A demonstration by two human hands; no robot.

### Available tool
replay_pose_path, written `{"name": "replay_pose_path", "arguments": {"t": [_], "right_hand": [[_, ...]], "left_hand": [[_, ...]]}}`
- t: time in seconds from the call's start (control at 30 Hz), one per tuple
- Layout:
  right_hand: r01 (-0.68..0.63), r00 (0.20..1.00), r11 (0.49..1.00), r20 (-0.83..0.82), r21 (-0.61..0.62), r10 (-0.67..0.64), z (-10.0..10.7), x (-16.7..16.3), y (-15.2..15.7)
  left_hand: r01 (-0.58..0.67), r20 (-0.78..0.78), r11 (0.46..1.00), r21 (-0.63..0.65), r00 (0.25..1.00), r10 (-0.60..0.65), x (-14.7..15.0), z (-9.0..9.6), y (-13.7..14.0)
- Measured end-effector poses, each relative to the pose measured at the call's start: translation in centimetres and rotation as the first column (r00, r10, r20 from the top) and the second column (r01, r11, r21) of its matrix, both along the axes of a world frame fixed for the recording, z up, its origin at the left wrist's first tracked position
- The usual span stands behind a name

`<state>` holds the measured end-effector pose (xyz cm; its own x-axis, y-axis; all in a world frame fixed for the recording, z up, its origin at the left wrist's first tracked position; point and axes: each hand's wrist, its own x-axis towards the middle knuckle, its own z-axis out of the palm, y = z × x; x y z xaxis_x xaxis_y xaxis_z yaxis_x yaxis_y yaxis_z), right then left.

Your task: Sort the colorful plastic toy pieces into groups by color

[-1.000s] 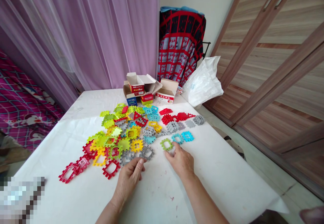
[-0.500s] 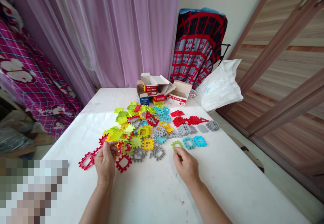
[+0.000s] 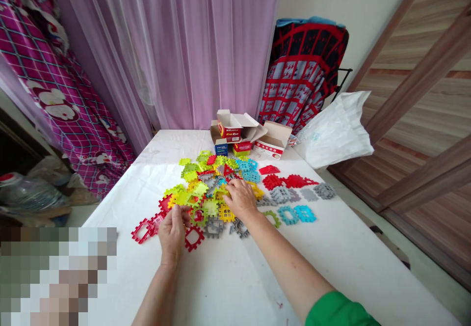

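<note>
My left hand (image 3: 173, 231) is at the near left edge of a pile of notched plastic building tiles, its fingers loosely bent and apart with nothing visible in them. A red frame tile (image 3: 194, 238) lies just right of it. My right hand (image 3: 241, 199) reaches over the middle of the pile, fingers spread onto the tiles near a yellow tile (image 3: 226, 213); its fingertips partly cover pieces there. Under my right forearm is a grey tile (image 3: 240, 228), partly hidden. To the right, a green frame tile (image 3: 273, 219) stands beside two blue tiles (image 3: 305, 213).
Stacks of red tiles (image 3: 294, 181) and grey tiles (image 3: 324, 191) lie on the right of the white-covered table (image 3: 228, 286). Opened small cardboard boxes (image 3: 272, 142) stand at the back. A white plastic bag (image 3: 334, 132) sits at the far right edge.
My right hand has left the green frame tile, which now lies in line with the blue ones, and has moved left over the pile. My left hand stays near the red tiles.
</note>
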<state>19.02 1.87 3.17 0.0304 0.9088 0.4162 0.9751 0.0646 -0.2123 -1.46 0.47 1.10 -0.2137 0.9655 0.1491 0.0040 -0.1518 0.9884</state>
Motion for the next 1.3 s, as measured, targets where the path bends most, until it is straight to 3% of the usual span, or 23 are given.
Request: {"name": "replay_pose_path", "arguments": {"t": [0.13,0.23,0.33,0.43,0.63,0.7,0.8,1.0,1.3], "right_hand": [[-0.100,0.991,0.982,-0.071,0.161,0.113,-0.2,0.1,-1.5],[-0.240,0.959,0.908,-0.061,0.342,0.277,-0.4,0.2,-4.4],[-0.349,0.918,0.821,-0.011,0.453,0.397,-0.8,0.2,-7.7],[-0.403,0.883,0.782,-0.023,0.476,0.469,-1.3,0.1,-10.1],[-0.401,0.876,0.766,-0.036,0.502,0.482,-1.6,0.0,-12.0],[-0.378,0.885,0.774,-0.048,0.508,0.464,-1.7,0.0,-12.2],[-0.260,0.930,0.829,-0.104,0.496,0.353,-2.0,0.2,-12.6],[-0.093,0.941,0.930,-0.275,0.354,0.199,-3.0,-0.1,-13.7],[0.049,0.957,0.954,-0.288,0.296,0.041,-3.3,-0.6,-14.5]], "left_hand": [[0.059,-0.014,0.998,0.006,0.998,-0.059,0.6,0.5,-0.4],[0.193,0.009,0.976,-0.098,0.981,-0.194,1.3,1.1,-1.0],[0.378,0.041,0.888,-0.262,0.924,-0.381,2.1,1.6,-1.8],[0.521,0.082,0.772,-0.364,0.844,-0.530,2.9,1.7,-2.5],[0.590,0.187,0.697,-0.408,0.801,-0.568,3.4,1.6,-3.2],[0.632,0.243,0.655,-0.414,0.770,-0.590,3.3,1.8,-3.3],[0.671,0.265,0.613,-0.418,0.735,-0.624,3.2,1.7,-3.4],[0.632,0.162,0.672,-0.385,0.764,-0.625,4.1,1.1,-3.9],[0.679,0.190,0.645,-0.350,0.726,-0.661,5.2,1.0,-5.2]]}}
